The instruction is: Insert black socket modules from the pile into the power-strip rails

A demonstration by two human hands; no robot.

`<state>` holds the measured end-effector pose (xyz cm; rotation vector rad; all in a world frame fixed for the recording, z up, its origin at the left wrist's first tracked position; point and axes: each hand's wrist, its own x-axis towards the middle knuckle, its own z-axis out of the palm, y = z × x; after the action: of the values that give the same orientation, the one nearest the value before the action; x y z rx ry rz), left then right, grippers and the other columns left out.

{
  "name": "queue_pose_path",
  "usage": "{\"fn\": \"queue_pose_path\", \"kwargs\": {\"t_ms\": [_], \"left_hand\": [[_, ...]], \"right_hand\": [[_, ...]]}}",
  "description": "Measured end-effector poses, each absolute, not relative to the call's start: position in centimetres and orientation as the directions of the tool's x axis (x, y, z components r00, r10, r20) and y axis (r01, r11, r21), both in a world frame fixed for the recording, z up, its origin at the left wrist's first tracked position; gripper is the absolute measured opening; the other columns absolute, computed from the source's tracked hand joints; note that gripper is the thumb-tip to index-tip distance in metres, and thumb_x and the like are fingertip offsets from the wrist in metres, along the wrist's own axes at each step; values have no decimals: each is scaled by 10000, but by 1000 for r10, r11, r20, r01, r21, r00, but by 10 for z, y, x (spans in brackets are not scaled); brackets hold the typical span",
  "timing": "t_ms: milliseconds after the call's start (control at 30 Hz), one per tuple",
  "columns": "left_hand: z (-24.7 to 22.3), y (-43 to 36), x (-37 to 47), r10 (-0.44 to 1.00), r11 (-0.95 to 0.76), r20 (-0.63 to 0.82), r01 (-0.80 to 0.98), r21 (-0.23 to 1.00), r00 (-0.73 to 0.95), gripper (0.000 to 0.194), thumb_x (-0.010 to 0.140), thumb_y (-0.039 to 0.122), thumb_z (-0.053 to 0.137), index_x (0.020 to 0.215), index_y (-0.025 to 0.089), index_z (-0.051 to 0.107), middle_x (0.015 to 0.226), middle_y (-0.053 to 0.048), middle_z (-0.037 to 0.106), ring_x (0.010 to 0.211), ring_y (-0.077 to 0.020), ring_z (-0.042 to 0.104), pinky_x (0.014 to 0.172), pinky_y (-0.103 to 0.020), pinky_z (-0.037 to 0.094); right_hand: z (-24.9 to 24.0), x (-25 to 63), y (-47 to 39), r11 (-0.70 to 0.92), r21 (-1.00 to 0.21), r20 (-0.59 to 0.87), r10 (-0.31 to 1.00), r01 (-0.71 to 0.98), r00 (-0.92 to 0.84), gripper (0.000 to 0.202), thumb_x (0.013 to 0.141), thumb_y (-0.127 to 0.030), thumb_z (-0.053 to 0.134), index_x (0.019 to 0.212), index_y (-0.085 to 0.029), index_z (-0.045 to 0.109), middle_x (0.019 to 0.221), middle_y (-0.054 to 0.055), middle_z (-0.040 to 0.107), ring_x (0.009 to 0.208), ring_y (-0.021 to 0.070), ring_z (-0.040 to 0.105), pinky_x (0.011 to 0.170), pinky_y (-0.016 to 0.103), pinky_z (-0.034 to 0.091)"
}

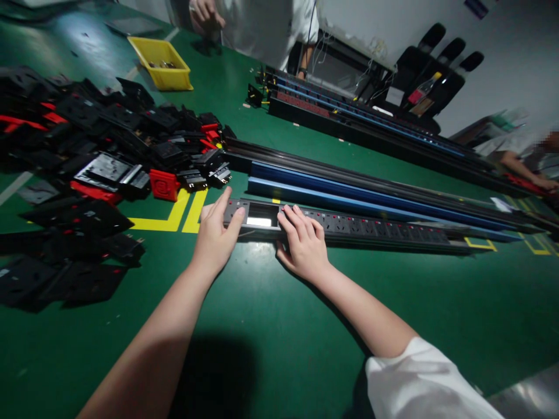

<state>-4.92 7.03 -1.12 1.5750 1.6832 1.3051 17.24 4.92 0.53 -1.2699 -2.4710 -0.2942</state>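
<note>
A long black power strip (pixel 371 228) with a row of socket modules and small red marks lies across the table before me. My left hand (pixel 213 233) is closed around its left end, thumb on the near side of the top. My right hand (pixel 303 240) grips the strip farther right, fingers bent over the sockets and thumb at the near edge. Between the hands, an opening (pixel 259 215) in the strip shows a bright interior. Right behind lies a blue metal profile (pixel 323 195). The undersides of both hands are hidden.
Loose black socket modules (pixel 100 116) and red pieces (pixel 164 185) are heaped at left. A yellow bin (pixel 170 75) holds small metal parts. Long black rails (pixel 349 125) lie farther back. One person (pixel 262 29) stands across the table; another person's arm (pixel 524 169) is at far right.
</note>
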Motion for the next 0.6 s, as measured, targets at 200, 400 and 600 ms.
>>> {"fn": "queue_pose_path", "kwargs": {"t_ms": [200, 400, 600], "left_hand": [[-12, 70, -52, 956, -97, 216, 479, 872, -199, 690, 893, 491, 560, 1507, 193, 457, 1172, -139, 628, 1206, -306, 527, 1090, -488, 412], [-15, 67, -48, 976, -181, 216, 492, 852, -14, 688, 958, 475, 420, 1572, 183, 317, 1316, -147, 543, 1281, -293, 456, 1152, -520, 337], [-17, 66, -43, 945, -215, 312, 529, 821, -101, 596, 916, 429, 543, 1440, 191, 386, 1324, -154, 481, 1231, -289, 496, 1092, -517, 389]], "right_hand": [[6, 172, 49, 580, 29, 413, 735, 814, -538, 691, 931, -302, 537, 1566, -166, 298, 1585, 116, 416, 1497, 255, 323, 1144, 417, 262], [6, 171, 48, 575, 29, 404, 742, 818, -536, 728, 927, -306, 552, 1582, -173, 264, 1580, 121, 423, 1486, 267, 341, 1134, 424, 266], [6, 172, 48, 578, 29, 389, 745, 816, -542, 745, 926, -322, 552, 1589, -172, 246, 1593, 117, 404, 1492, 269, 329, 1142, 422, 261]]}}
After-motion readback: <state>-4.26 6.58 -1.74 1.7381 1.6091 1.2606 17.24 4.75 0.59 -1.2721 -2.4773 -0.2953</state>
